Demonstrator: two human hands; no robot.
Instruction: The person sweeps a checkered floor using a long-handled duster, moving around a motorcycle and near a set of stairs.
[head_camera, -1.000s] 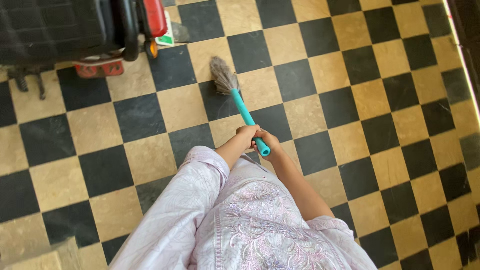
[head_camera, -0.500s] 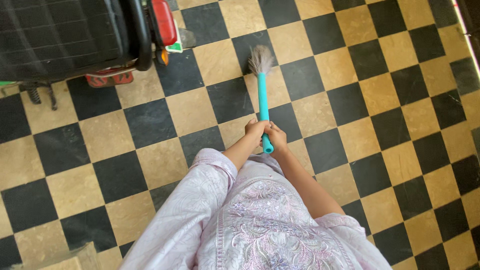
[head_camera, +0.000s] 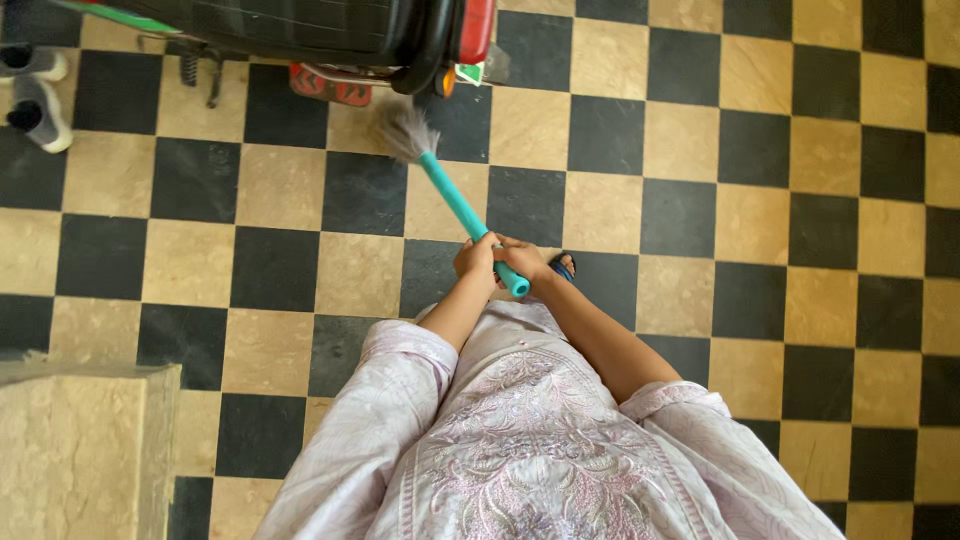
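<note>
A broom with a teal handle and a grey bristle head slants up and left across the checkered floor. My left hand and my right hand both grip the lower end of the handle, side by side. The bristles rest on the tiles just below the rear of a parked black motorbike. My pale embroidered tunic fills the bottom of the view.
The floor is black and tan checkered tiles. The motorbike has a red tail light at the top. A stone block stands at the lower left. A sandalled foot shows beside my right hand.
The broom head has swung left, from pointing straight ahead to resting near the motorbike's rear. The view has shifted, so the motorbike sits more to the centre top. Both hands keep their grip.
</note>
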